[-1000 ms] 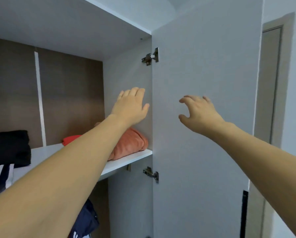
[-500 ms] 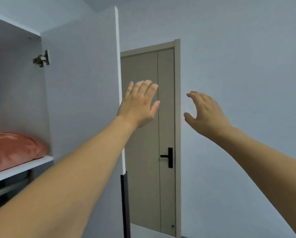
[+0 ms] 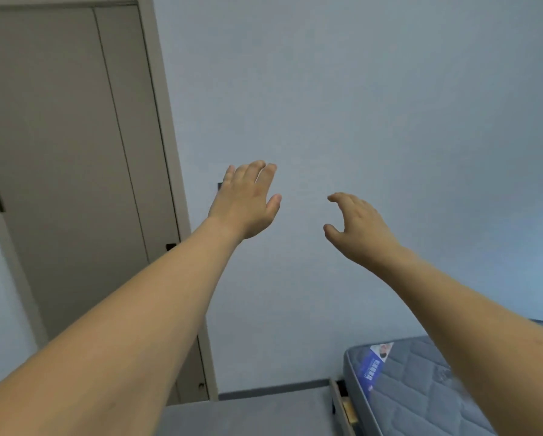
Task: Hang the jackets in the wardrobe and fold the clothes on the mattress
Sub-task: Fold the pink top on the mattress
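Both my arms reach forward in the air in front of a bare pale wall. My left hand [image 3: 248,199] has straight fingers and holds nothing. My right hand [image 3: 356,226] has loosely curved fingers and is also empty. The grey quilted mattress [image 3: 421,388] shows at the lower right, below my right forearm, with a blue label at its corner. No clothes or jackets are visible on the part of the mattress in view. The wardrobe is out of view.
A closed grey-beige room door [image 3: 62,184] fills the left side, its frame next to my left forearm. A wooden bed frame edge [image 3: 342,407] runs under the mattress. Grey floor [image 3: 248,416] lies between the door and the bed.
My view has swung right, from the open wardrobe with folded clothes past the room door to the wall and mattress. Both empty hands stayed raised in front of me.
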